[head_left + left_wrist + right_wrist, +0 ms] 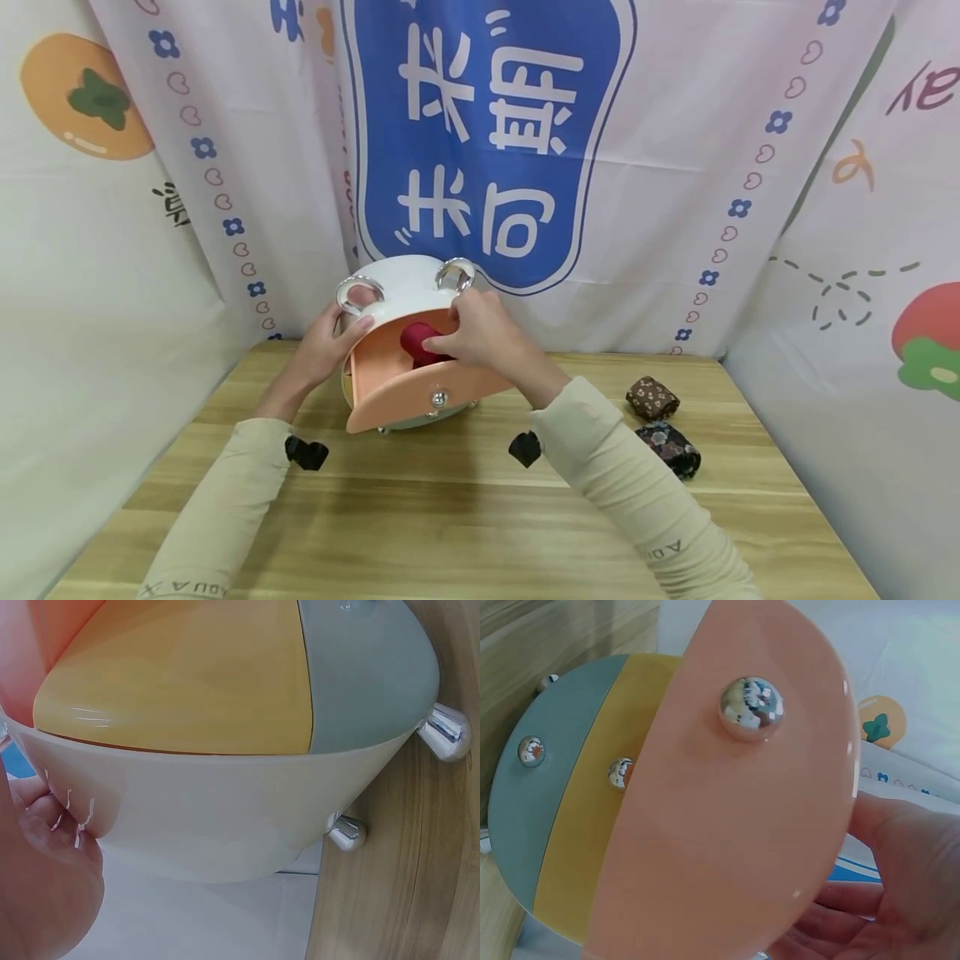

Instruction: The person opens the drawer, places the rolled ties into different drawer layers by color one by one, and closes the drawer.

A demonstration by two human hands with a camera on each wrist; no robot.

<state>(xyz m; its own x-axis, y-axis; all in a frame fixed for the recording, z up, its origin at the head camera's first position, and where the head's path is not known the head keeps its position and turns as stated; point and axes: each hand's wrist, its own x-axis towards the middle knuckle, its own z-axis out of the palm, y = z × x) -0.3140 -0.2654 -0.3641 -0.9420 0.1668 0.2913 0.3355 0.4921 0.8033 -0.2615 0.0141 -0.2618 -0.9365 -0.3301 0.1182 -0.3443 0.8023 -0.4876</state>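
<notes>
A round cabinet (401,287) with a white shell and silver ring ears stands on the table. Its peach top drawer (408,396) is pulled out; the yellow drawer (202,682) and grey-green drawer (367,682) are closed. A dark red bundle of cloth (417,340) lies inside the peach drawer, partly hidden. My left hand (322,346) grips the shell's left side, thumb on its front rim. Over the drawer's right part, my right hand (483,333) holds the red bundle, thumb across it; the other fingertips are hidden. In the right wrist view, its fingers curl behind the drawer front.
Two folded patterned cloth bundles, one brown (652,398) and one dark floral (671,448), lie at the table's right. A printed curtain (660,208) hangs behind the wooden table (450,533). Small silver feet (446,733) stick out beneath the cabinet.
</notes>
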